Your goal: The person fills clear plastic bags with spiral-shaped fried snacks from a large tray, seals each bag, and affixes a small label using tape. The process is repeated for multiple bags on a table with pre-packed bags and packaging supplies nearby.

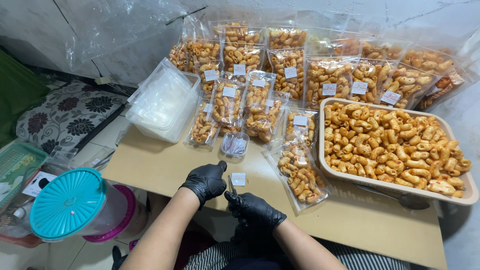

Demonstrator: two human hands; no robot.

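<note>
My left hand (206, 181) curled, pinching something small; right hand (254, 210) gripping thin tool (232, 185). White label (239, 179) beside; press flat, centred on snack bag (300, 175).

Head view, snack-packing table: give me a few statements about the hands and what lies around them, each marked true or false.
1. Both hands wear black gloves. True: the left hand and right hand are both gloved in black.
2. The tray on the right is empty. False: it is heaped with curled orange snacks.
3. A small white label lies on the table just beyond the hands. True.
4. The container lid at the lower left is red. False: it is teal.
5. The sealed snack bags are stacked along the wall at the back. True.
6. A spoon stands upright in the tray. False: it lies flat on the table in front of the tray.
</note>
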